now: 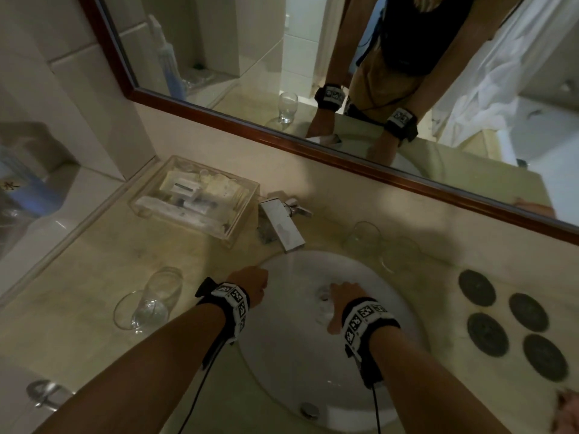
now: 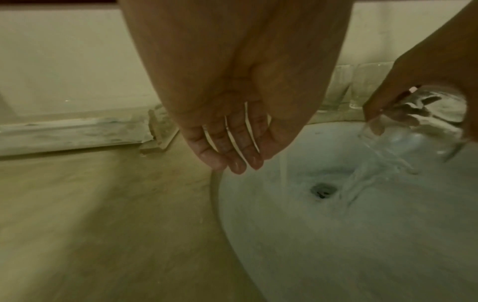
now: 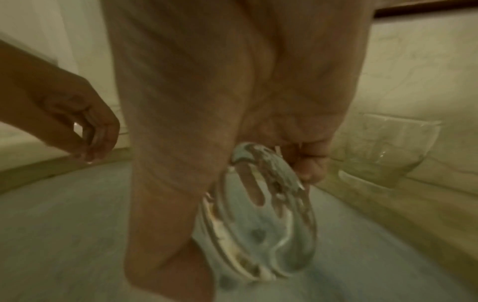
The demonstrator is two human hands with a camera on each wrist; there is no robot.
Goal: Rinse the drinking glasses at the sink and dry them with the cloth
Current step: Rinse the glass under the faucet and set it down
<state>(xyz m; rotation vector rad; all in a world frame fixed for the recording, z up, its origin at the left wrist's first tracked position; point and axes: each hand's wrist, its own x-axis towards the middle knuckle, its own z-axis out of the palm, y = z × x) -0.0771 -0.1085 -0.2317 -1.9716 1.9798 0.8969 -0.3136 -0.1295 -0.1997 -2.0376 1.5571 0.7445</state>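
My right hand point(image 1: 341, 303) grips a clear drinking glass point(image 3: 264, 224) low inside the white basin point(image 1: 282, 364). The glass is tipped mouth-down, and water spills from the glass point(image 2: 413, 126) toward the drain point(image 2: 323, 189). The tap point(image 1: 282, 227) is running, its stream point(image 2: 283, 163) falling to the left of the held glass. My left hand point(image 2: 232, 147) hangs over the basin's left rim with wet, straight fingers and holds nothing. Another glass point(image 1: 147, 303) sits on the counter left of the basin. Two more glasses point(image 1: 365, 238) point(image 1: 404, 255) stand behind it on the right.
A clear tray of toiletries point(image 1: 194, 198) sits at the back left by the tap. Several dark round coasters point(image 1: 513, 321) lie on the counter to the right. The framed mirror point(image 1: 313, 145) runs along the back wall. A metal ring point(image 1: 44, 393) is at the counter's front left.
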